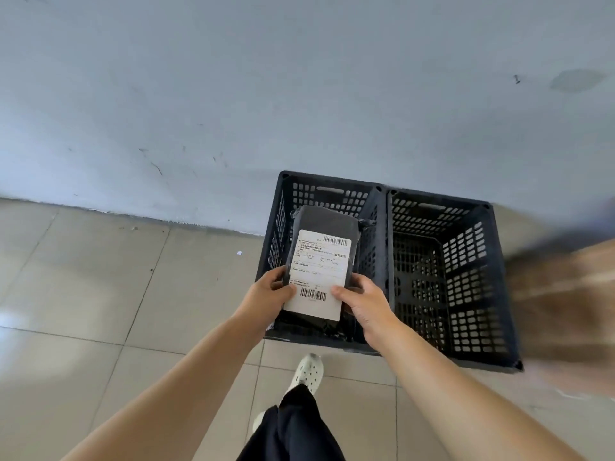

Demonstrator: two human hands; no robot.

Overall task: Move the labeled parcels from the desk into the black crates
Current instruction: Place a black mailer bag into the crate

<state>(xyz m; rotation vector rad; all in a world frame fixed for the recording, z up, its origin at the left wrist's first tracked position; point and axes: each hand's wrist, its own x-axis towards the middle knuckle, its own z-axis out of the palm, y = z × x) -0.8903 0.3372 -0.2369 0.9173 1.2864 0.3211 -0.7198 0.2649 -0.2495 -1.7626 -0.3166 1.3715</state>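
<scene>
Black labeled parcel point(321, 271) hovering over the left black crate point(332, 194), left hand point(269, 294) and right hand point(362, 302) gripping its near corners, thumbs pressing on the label.

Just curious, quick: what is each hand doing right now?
Left hand: grips the parcel's near left edge, over the left crate.
Right hand: grips its near right edge.

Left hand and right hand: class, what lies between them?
In the head view, the black parcel with its white label lies between the left hand and right hand; both grip it.
</scene>
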